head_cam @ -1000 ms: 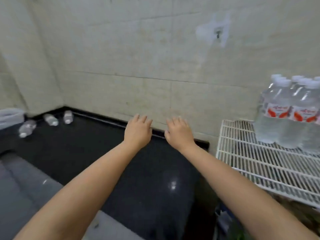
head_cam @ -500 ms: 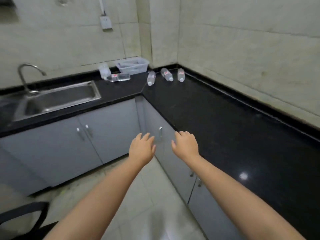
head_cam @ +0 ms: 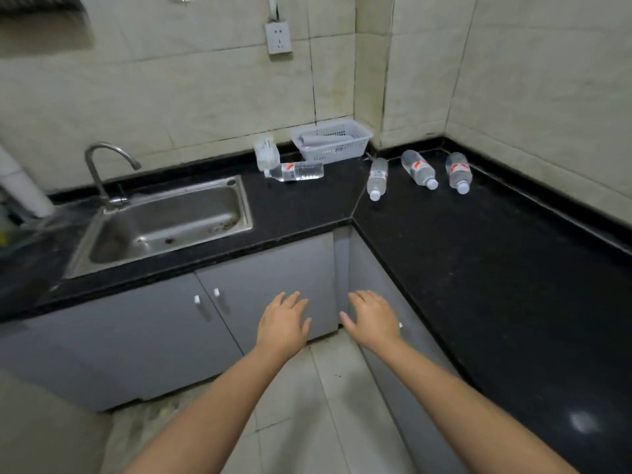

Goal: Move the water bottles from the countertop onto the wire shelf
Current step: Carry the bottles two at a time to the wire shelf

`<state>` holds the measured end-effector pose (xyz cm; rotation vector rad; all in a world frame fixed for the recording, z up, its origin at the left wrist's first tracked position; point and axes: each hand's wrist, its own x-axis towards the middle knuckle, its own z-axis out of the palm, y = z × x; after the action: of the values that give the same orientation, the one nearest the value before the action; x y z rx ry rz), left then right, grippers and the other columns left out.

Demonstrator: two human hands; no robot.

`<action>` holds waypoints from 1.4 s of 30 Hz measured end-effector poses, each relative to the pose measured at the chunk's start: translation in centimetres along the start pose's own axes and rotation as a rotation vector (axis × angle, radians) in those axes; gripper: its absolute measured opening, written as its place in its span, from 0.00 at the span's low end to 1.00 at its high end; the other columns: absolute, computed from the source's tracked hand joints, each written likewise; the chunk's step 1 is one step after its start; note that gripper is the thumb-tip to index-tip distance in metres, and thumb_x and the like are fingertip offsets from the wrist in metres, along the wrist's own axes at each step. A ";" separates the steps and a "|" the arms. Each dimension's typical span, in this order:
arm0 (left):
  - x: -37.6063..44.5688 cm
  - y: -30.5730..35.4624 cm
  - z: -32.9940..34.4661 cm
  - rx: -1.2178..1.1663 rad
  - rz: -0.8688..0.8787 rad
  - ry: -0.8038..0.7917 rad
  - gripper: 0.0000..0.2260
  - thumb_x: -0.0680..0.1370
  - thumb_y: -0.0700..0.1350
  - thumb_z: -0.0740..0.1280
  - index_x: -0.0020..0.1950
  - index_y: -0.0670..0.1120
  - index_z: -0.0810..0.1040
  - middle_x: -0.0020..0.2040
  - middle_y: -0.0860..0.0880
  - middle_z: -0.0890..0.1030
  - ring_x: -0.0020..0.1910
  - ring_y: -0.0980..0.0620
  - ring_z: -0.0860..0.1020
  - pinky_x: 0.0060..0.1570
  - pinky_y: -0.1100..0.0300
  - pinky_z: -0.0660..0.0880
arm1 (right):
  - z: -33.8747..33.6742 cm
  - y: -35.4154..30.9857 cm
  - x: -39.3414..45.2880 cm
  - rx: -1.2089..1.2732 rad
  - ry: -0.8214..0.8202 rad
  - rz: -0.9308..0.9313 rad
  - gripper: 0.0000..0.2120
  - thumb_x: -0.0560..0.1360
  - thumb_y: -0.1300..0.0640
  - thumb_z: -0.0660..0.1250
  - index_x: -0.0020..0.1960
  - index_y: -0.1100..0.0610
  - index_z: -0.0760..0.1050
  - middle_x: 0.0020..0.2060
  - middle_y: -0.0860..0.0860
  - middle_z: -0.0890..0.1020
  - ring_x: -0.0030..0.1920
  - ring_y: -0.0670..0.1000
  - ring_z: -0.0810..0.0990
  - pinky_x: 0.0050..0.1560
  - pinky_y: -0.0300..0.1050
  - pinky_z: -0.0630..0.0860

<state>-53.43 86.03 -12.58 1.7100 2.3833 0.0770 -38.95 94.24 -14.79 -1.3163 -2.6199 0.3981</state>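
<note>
Both hands are empty with fingers spread: the left hand (head_cam: 283,325) and the right hand (head_cam: 372,319) hover side by side in front of the grey cabinet doors (head_cam: 260,289), well short of the black countertop (head_cam: 496,268). Four water bottles lie on their sides near the far corner: one (head_cam: 297,171) just right of the sink (head_cam: 164,227), then three in a row, the left bottle (head_cam: 377,178), the middle bottle (head_cam: 418,169) and the right bottle (head_cam: 458,172), caps pointing toward the person. The wire shelf is out of view.

Reaching well likely means stepping in toward the corner first, then wrapping each hand round a bottle's body at the label, since round bottles lying flat would roll from a glancing touch. Taking the nearest two of the row, one per hand, looks efficient.

A white slotted basket (head_cam: 333,141) sits against the wall and holds what may be a rolled pale item, too blurred to name; beside it stands a small clear container (head_cam: 267,152)
</note>
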 end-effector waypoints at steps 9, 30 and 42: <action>15.2 -4.3 -3.8 -0.043 -0.073 0.027 0.22 0.80 0.52 0.56 0.74 0.48 0.60 0.76 0.49 0.59 0.75 0.48 0.53 0.73 0.56 0.55 | -2.1 2.2 16.4 0.039 0.017 0.027 0.23 0.77 0.50 0.59 0.66 0.63 0.67 0.65 0.58 0.74 0.67 0.56 0.69 0.67 0.47 0.63; 62.8 -10.3 -6.1 -0.121 0.081 0.132 0.16 0.74 0.46 0.68 0.59 0.39 0.77 0.62 0.38 0.76 0.63 0.37 0.72 0.63 0.46 0.67 | -2.8 17.4 53.7 0.030 0.012 0.664 0.26 0.75 0.47 0.62 0.67 0.60 0.63 0.66 0.59 0.66 0.64 0.61 0.68 0.57 0.51 0.72; 69.1 -12.0 -3.7 0.145 0.240 0.111 0.36 0.62 0.70 0.54 0.47 0.41 0.79 0.38 0.41 0.81 0.34 0.41 0.80 0.37 0.50 0.78 | -1.1 19.3 57.1 0.059 0.011 0.781 0.31 0.70 0.50 0.70 0.65 0.61 0.59 0.63 0.64 0.64 0.62 0.63 0.65 0.55 0.52 0.72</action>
<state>-86.54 147.44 -20.36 2.1057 2.2971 0.0369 -57.77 151.47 -17.49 -2.2619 -1.9545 0.5533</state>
